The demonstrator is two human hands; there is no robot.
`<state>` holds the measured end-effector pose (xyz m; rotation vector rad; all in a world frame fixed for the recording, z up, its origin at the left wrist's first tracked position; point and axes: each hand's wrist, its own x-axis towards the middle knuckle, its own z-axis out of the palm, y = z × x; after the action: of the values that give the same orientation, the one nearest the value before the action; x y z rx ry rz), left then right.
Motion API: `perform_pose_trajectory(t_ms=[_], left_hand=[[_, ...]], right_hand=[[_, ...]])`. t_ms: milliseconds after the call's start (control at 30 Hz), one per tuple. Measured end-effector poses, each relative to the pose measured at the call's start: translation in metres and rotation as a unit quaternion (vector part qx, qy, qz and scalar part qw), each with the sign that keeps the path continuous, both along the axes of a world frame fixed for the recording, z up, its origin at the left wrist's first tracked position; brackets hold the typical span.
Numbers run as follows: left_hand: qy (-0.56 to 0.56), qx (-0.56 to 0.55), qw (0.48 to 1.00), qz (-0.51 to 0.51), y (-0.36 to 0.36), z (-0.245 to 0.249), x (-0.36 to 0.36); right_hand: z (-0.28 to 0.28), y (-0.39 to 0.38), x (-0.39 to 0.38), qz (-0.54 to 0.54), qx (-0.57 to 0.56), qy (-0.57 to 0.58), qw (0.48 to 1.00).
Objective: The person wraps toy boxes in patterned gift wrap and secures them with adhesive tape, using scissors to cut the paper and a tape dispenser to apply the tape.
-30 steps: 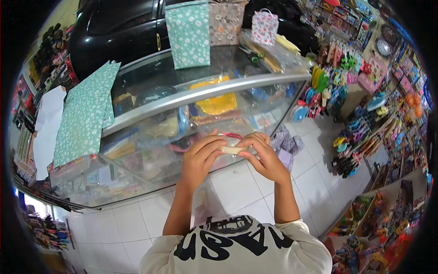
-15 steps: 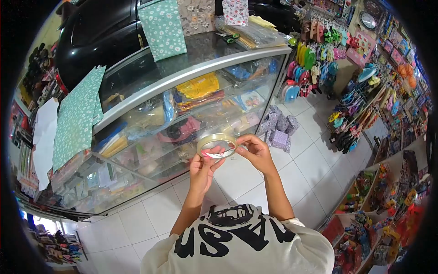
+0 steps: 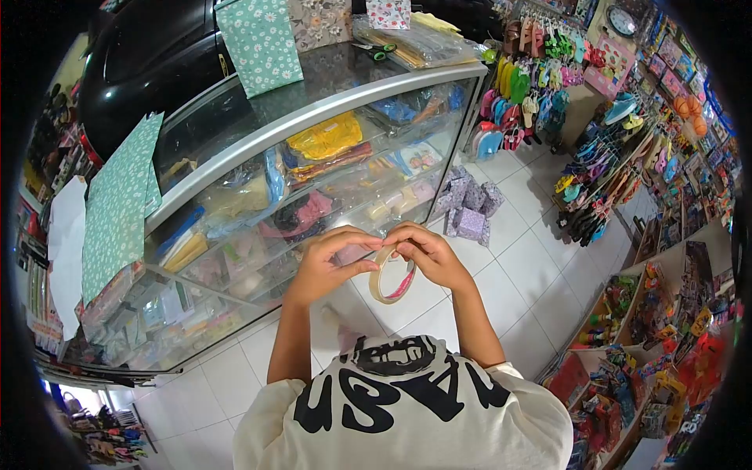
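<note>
A roll of clear sticky tape with a pink and white inner core hangs upright in front of my chest. My right hand grips its upper rim, fingers curled over the top and thumb at the ring. From the other side, my left hand is bent toward the same upper edge. Its thumb and fingertips touch the tape there; whether they pinch a loose end is too small to see.
Beyond my hands stands a glass display counter with packaged goods inside. On top lie green-handled scissors, plastic packs and flowered green paper. Purple patterned parcels sit on the tiled floor. Sandals hang at right.
The tape roll has turned from lying nearly flat to hanging upright. My left hand has moved from under the roll to its upper edge, while my right hand keeps hold.
</note>
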<state>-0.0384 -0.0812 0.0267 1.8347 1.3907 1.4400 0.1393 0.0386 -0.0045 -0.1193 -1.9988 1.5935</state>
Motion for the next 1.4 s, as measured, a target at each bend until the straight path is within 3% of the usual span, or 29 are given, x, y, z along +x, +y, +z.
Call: perform_pose_trajectory(t_ms=[300, 800, 933, 1000, 1100, 1200, 1300, 1333, 1400], left_hand=[[0.033, -0.056, 0.992, -0.105, 0.010, 0.008, -0.005], [0.015, -0.068, 0.997, -0.037, -0.007, -0.001, 0.019], [0.059, -0.035, 0.996, 0.062, -0.009, -0.009, 0.019], [0.116, 0.016, 0.983, 0.140, -0.012, 0.000, 0.021], [0.142, 0.059, 0.971, 0.186, -0.017, 0.031, 0.009], [0.099, 0.023, 0.983, 0.154, -0.010, 0.058, -0.009], [0.076, 0.065, 0.990, 0.103, 0.005, 0.076, -0.029], [0.041, 0.010, 0.997, 0.069, 0.009, 0.082, -0.039], [0.103, 0.008, 0.993, 0.057, 0.017, 0.095, -0.055]], right_hand=[[-0.003, -0.002, 0.008, 0.036, -0.015, -0.002, 0.999], [-0.011, -0.003, 0.018, 0.037, -0.043, -0.025, 0.998], [-0.012, -0.003, 0.013, -0.036, -0.022, -0.056, 0.998], [-0.025, 0.008, 0.004, -0.103, -0.017, -0.071, 0.992], [-0.032, 0.036, -0.021, -0.152, -0.162, -0.057, 0.973], [-0.011, 0.048, -0.047, -0.095, -0.133, 0.013, 0.987], [0.011, 0.054, -0.079, -0.086, -0.127, 0.014, 0.988], [0.016, 0.055, -0.090, -0.088, -0.140, 0.032, 0.986], [0.029, 0.053, -0.104, -0.090, -0.155, 0.024, 0.984]])
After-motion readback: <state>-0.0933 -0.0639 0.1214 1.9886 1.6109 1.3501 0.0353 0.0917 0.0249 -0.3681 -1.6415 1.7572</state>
